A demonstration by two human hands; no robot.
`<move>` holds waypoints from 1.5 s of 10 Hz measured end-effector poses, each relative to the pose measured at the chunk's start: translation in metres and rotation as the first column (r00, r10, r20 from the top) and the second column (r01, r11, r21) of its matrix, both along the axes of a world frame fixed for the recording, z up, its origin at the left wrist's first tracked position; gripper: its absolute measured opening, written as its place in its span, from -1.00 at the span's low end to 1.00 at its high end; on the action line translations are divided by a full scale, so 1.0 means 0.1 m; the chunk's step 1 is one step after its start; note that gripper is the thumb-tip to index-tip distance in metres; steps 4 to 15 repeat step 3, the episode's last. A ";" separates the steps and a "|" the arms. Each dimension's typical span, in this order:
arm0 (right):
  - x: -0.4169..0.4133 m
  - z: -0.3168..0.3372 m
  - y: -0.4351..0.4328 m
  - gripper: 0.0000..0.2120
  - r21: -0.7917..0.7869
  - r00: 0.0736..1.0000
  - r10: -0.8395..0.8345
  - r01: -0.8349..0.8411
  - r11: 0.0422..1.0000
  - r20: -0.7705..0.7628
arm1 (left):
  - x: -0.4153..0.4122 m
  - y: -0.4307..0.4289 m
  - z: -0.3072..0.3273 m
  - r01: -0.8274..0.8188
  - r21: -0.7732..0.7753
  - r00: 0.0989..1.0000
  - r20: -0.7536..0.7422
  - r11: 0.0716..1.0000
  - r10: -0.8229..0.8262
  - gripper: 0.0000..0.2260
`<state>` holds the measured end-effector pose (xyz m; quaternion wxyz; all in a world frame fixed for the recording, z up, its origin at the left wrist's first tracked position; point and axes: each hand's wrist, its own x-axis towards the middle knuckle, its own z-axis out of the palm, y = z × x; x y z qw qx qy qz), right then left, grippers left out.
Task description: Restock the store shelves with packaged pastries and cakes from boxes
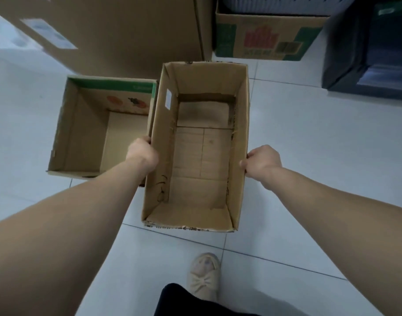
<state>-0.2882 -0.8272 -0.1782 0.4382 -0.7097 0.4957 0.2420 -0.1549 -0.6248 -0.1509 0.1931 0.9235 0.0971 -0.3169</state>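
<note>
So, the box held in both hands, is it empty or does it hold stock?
Empty. The held box shows only its bare cardboard floor, no packages. The left hand and right hand grip its long walls.

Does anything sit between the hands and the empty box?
Nothing visible does. The left hand and right hand grip the box by its side walls, fingers curled over the rims. A green-rimmed box lies on the floor close beside the left hand.
</note>
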 end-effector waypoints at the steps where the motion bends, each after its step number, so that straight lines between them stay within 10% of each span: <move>1: 0.06 0.10 0.06 -0.80 0.016 0.998 0.000 -0.001 1.000 0.060 | 0.02 0.03 0.05 -0.066 -0.039 0.997 0.040 0.997 0.068 -0.64; 15: -0.07 0.82 0.11 -0.73 -0.029 0.978 0.121 -0.118 0.993 0.169 | -0.14 -0.24 0.64 -0.005 -0.069 0.998 0.064 0.998 0.009 -0.63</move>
